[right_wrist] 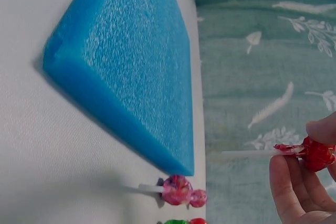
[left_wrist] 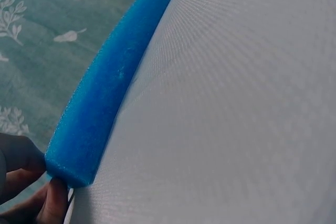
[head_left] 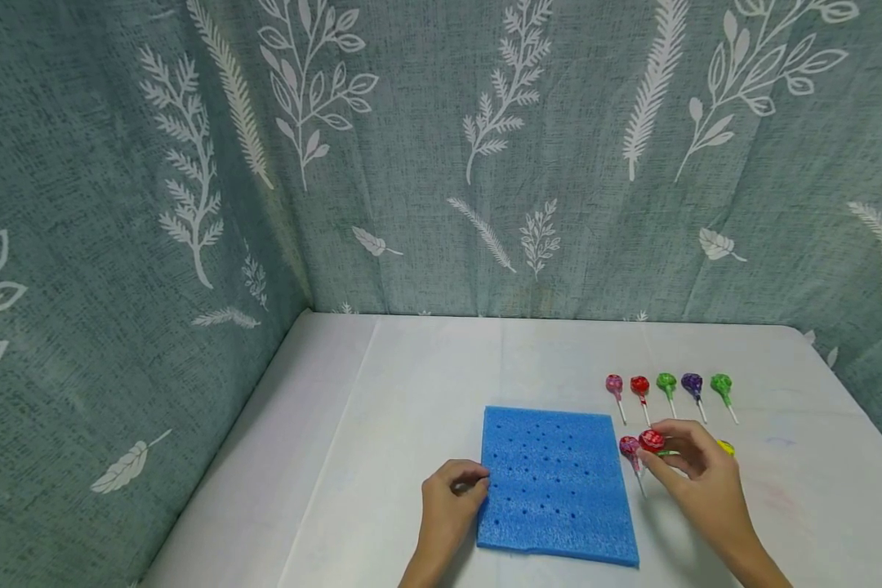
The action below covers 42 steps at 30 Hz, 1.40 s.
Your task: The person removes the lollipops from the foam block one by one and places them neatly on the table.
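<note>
My right hand (head_left: 706,474) pinches a red-wrapped lollipop (head_left: 651,441) by its candy head, just right of the blue foam board. In the right wrist view that lollipop's white stick (right_wrist: 249,153) points left. The blue foam board (head_left: 551,523) lies flat and has rows of small holes in its top. At its left edge, my left hand (head_left: 448,498) pinches the foam, with fingers (left_wrist: 21,156) at the edge in the left wrist view. A pink lollipop (head_left: 629,447) lies on the table between the board and my right hand.
Behind my right hand, several lollipops lie in a row: pink (head_left: 614,384), red (head_left: 639,385), green (head_left: 666,382), purple (head_left: 692,384) and another green (head_left: 722,385). A yellow lollipop (head_left: 726,447) is partly hidden by that hand. A patterned curtain (head_left: 426,163) borders the white table (head_left: 382,392).
</note>
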{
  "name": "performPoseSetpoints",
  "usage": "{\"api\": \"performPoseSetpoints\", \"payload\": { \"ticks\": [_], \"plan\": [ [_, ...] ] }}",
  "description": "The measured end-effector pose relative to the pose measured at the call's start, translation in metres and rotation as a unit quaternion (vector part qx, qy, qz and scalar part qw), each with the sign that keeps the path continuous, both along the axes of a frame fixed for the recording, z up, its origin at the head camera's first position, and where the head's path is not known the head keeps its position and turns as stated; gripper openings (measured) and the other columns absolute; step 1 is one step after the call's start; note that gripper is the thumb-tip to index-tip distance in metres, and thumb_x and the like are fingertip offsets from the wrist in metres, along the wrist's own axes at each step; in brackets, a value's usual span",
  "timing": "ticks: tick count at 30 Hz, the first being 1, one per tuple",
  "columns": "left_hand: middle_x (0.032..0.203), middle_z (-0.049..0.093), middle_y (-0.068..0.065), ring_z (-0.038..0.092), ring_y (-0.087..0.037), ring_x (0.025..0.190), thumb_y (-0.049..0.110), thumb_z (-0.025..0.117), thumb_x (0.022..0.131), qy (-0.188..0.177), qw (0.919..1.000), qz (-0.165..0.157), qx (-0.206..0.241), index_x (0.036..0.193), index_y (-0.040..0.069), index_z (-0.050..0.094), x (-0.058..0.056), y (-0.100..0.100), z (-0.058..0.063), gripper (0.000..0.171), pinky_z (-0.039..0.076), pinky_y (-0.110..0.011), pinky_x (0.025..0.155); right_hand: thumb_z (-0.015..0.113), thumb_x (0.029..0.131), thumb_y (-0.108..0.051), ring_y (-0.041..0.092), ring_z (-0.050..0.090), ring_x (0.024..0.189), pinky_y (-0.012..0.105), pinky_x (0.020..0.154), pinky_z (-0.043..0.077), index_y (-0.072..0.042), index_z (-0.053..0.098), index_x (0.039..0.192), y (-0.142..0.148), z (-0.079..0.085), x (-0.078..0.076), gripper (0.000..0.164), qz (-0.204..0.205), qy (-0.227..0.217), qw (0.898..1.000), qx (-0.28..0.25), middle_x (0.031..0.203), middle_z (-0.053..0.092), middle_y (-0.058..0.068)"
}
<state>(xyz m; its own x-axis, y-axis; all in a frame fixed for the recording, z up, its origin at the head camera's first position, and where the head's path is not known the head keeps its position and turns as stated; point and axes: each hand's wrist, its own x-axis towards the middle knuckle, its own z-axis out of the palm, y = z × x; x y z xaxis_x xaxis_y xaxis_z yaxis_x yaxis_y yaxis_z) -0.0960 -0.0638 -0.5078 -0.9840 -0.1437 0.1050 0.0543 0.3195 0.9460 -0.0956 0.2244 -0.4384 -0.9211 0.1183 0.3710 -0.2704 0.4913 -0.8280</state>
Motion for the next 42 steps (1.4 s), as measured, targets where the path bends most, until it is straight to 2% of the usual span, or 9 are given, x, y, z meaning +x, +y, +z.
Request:
{"api": "performPoseSetpoints", "payload": {
  "ticks": [8, 13, 22, 29, 34, 42],
  "plan": [
    [0.087, 0.066, 0.002, 0.063, -0.011, 0.081, -0.002, 0.072, 0.076, 0.001, 1.0000, -0.003, -0.002, 0.083, 0.011, 0.072, 0.000, 0.000, 0.000, 0.014, 0.051, -0.023, 0.073, 0.074, 0.077, 0.000, -0.001, 0.058, 0.082, 0.009, 0.071, 0.047, -0.002, 0.059, 0.111, 0.012, -0.002, -0.001, 0.038, -0.035, 0.004, 0.999, 0.016, 0.098, 0.060, -0.006],
    [0.087, 0.066, 0.003, 0.063, -0.011, 0.081, -0.001, 0.073, 0.075, 0.002, 1.0000, -0.001, -0.007, 0.082, 0.011, 0.072, 0.000, 0.000, 0.000, 0.014, 0.051, -0.023, 0.073, 0.074, 0.075, 0.004, -0.001, 0.058, 0.082, 0.010, 0.072, 0.048, -0.001, 0.059, 0.112, 0.020, -0.001, -0.002, 0.039, -0.037, 0.012, 0.999, 0.008, 0.097, 0.060, -0.007],
    [0.087, 0.066, 0.003, 0.063, -0.011, 0.081, -0.001, 0.072, 0.076, 0.001, 1.0000, -0.003, -0.006, 0.083, 0.012, 0.072, 0.001, 0.000, 0.000, 0.015, 0.051, -0.023, 0.072, 0.074, 0.079, -0.004, -0.007, 0.054, 0.082, 0.005, 0.070, 0.044, 0.000, 0.058, 0.114, 0.030, -0.002, -0.002, 0.038, -0.091, -0.021, 0.995, 0.026, 0.099, 0.057, -0.012],
    [0.087, 0.066, 0.003, 0.063, -0.011, 0.080, -0.002, 0.072, 0.076, 0.003, 1.0000, -0.002, -0.003, 0.082, 0.011, 0.072, 0.001, 0.000, 0.000, 0.014, 0.051, -0.023, 0.072, 0.072, 0.081, -0.003, -0.010, 0.052, 0.085, 0.005, 0.070, 0.044, 0.001, 0.057, 0.115, 0.040, 0.000, -0.002, 0.037, -0.105, -0.026, 0.993, 0.037, 0.099, 0.057, -0.008],
    [0.087, 0.066, 0.002, 0.063, -0.013, 0.081, -0.003, 0.072, 0.075, 0.009, 1.0000, -0.003, 0.003, 0.083, 0.010, 0.072, 0.000, 0.000, -0.001, 0.014, 0.051, -0.023, 0.071, 0.072, 0.082, -0.010, -0.012, 0.050, 0.085, 0.002, 0.071, 0.041, 0.000, 0.057, 0.116, 0.049, 0.001, -0.003, 0.038, -0.127, -0.045, 0.990, 0.040, 0.099, 0.056, -0.012],
    [0.086, 0.066, 0.003, 0.064, -0.013, 0.081, -0.001, 0.072, 0.075, 0.012, 0.9999, -0.003, 0.000, 0.082, 0.011, 0.072, 0.000, 0.000, -0.001, 0.014, 0.051, -0.023, 0.070, 0.072, 0.082, -0.012, -0.008, 0.053, 0.082, 0.003, 0.068, 0.042, 0.002, 0.056, 0.116, 0.059, 0.002, -0.003, 0.040, -0.129, -0.057, 0.990, 0.025, 0.094, 0.056, -0.018]
  ]
}}
